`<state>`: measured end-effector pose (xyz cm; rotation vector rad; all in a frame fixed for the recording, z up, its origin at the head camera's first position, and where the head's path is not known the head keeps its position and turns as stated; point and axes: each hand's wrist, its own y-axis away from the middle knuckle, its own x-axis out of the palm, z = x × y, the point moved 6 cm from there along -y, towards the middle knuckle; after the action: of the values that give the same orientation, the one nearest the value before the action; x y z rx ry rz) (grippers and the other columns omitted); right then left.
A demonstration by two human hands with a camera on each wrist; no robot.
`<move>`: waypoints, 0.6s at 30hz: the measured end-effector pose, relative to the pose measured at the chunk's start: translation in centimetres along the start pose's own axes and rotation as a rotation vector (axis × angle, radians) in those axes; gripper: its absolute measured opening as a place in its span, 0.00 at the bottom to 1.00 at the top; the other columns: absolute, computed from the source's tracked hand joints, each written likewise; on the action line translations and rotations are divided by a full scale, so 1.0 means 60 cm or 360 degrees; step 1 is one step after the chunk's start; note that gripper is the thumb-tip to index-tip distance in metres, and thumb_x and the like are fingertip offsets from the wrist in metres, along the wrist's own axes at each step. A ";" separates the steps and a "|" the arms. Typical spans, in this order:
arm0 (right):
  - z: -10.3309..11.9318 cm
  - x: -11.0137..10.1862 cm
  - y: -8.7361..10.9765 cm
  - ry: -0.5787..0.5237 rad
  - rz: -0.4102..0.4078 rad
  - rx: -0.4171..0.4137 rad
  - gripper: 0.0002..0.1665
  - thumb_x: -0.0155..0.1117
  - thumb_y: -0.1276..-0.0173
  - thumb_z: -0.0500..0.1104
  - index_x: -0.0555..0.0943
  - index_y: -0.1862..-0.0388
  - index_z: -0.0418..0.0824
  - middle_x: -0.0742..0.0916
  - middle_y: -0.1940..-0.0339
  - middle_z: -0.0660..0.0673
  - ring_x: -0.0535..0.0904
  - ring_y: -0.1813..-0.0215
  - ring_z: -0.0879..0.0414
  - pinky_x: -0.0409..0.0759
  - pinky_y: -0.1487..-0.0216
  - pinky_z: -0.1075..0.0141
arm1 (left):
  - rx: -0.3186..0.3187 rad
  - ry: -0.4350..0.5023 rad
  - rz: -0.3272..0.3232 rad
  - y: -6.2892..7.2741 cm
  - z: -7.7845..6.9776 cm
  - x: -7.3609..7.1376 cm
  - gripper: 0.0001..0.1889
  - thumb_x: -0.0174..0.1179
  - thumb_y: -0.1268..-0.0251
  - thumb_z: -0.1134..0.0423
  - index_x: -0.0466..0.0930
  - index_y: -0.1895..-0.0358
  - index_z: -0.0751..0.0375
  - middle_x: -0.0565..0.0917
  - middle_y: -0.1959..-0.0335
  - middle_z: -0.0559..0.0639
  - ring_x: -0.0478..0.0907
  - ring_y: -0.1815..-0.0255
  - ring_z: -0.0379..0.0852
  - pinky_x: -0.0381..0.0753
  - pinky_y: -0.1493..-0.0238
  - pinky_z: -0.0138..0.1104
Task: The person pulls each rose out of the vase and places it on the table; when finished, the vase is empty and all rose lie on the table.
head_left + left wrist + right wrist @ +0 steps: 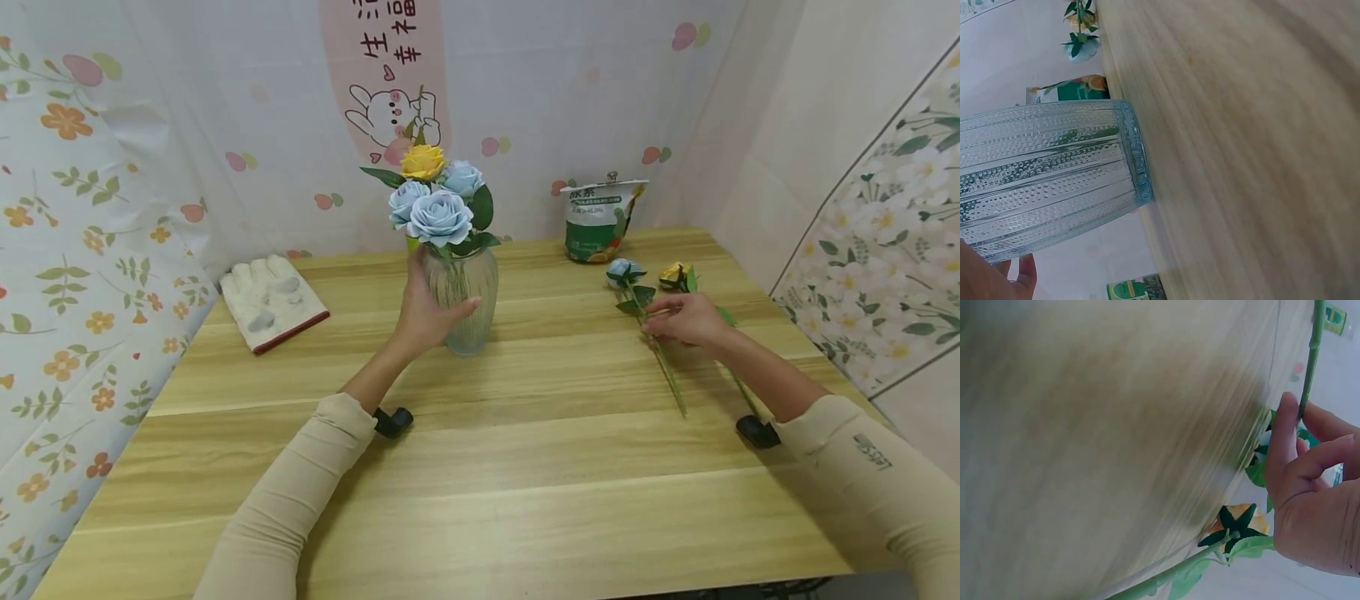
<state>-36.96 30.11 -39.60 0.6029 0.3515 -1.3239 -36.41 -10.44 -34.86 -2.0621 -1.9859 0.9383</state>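
Three blue roses (441,218) and a yellow rose (423,162) stand in a ribbed glass vase (477,287) on the bench (525,483), gripped by the left hand (426,310). Left outside: a loose blue rose (622,271), stem pinched between fingers of the right hand (686,318), and a second yellow rose (673,276) beside it.

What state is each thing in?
Vase, upright, gripped by left hand
Roses in vase, standing
Loose blue rose, pinched by right hand
Loose yellow rose, lying on table
Pouch, standing, clipped at top
White glove, lying on table
Green container, upright, partly out of view
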 end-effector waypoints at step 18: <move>0.033 -0.030 0.020 0.0226 -0.0050 -0.0048 0.30 0.65 0.29 0.47 0.74 0.36 0.29 0.85 0.46 0.31 0.88 0.64 0.51 0.71 0.79 0.63 | -0.0042 -0.0014 -0.0019 0.002 -0.001 0.002 0.59 0.76 0.47 0.57 0.38 0.22 0.61 0.51 0.22 0.58 0.48 0.21 0.51 0.48 0.24 0.47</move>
<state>-36.40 30.52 -36.73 0.6703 0.4977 -1.3069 -36.26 -10.34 -34.89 -2.0607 -2.0233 0.9261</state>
